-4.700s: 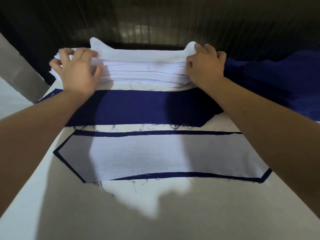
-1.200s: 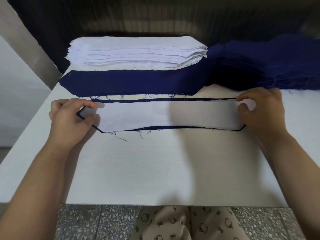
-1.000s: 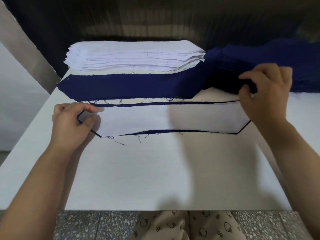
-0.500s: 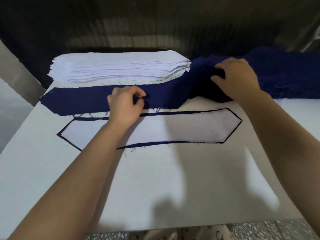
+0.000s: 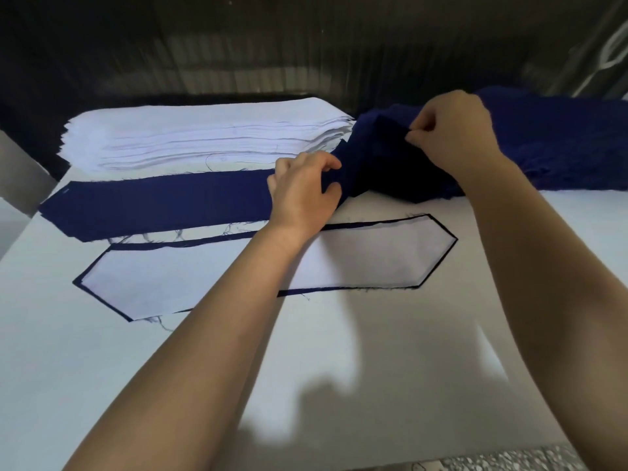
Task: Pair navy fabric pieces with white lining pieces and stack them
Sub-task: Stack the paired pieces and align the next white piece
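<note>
Head view: fingers (image 5: pixel 417 137) of left hand (image 5: pixel 302 190) and right hand (image 5: pixel 453 137) pinch a lifted navy piece (image 5: pixel 370 154) beside the navy pile (image 5: pixel 560 144); a white lining (image 5: pixel 210 277) lies atop navy on the worktop (image 5: pixel 356 351), before the white stack (image 5: pixel 204 130).

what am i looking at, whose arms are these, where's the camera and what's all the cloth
There is no machine here. These are a person's two bare arms, filmed by one wide camera worn on the head, which looks forward and down.

On the white table lies a tall stack of white lining pieces, with a flat navy piece in front of it. Nearer to the person is a finished pair: a white lining laid on navy, whose edge shows as a dark border. At the right sits a navy pile.

The left hand and the right hand each pinch the raised navy piece at that pile's left end.
</note>
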The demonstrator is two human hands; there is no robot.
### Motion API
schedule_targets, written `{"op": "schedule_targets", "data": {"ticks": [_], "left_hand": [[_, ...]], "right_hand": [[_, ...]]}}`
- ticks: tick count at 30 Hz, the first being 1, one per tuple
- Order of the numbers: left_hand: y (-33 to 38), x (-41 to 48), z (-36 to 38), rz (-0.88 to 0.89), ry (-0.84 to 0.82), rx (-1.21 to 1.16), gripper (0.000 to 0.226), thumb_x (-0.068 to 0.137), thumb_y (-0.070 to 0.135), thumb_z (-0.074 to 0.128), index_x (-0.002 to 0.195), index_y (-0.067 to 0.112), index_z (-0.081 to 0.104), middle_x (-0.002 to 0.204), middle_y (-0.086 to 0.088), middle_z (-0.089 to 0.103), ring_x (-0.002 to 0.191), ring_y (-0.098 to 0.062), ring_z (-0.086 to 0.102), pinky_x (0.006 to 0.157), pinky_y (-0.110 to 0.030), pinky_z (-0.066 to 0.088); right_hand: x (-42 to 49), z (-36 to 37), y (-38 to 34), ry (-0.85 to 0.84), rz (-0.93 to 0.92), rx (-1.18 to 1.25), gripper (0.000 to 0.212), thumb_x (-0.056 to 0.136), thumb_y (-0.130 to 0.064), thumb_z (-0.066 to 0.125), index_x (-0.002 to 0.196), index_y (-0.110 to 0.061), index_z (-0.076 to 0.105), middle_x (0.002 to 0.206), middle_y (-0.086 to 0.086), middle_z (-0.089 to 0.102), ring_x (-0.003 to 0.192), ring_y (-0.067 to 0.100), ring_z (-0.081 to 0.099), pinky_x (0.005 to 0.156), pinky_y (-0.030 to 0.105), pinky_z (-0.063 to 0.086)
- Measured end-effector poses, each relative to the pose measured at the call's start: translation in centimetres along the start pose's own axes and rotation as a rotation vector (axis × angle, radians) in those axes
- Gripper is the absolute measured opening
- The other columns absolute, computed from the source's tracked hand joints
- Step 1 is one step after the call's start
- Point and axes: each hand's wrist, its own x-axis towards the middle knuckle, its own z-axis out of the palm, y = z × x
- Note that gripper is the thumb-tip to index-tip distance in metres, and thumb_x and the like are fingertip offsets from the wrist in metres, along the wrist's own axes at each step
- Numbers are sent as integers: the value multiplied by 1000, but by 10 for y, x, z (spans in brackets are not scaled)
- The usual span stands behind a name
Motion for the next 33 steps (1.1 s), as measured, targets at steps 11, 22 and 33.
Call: {"op": "schedule_targets", "data": {"ticks": [11, 22, 33], "left_hand": [[16, 1, 2, 18, 1, -30, 29, 92, 19, 55, 120, 25, 58, 123, 9, 57, 116, -18, 36, 83, -24, 20], [18, -13, 18, 40, -35, -43, 30, 91, 18, 55, 120, 26, 59, 119, 9, 58, 102, -10, 27, 79, -24, 16], [50, -5, -2, -94, -39, -776, 29, 102, 21, 42, 131, 21, 44, 114, -5, 61, 91, -1, 57, 80, -10, 43]], "right_hand": [[-2, 0, 6, 49, 134, 348, 39, 88, -9, 61, 125, -16, 53, 103, -5, 58, 95, 5, 51, 80, 19, 38], [0, 3, 6, 80, 159, 281, 14, 86, -24, 65, 93, -13, 60, 85, -3, 55, 82, 10, 51, 76, 24, 38], [-11, -4, -19, 368, 97, 194, 20, 93, -31, 53, 101, -18, 65, 107, 0, 60, 100, 18, 54, 90, 32, 35]]}}
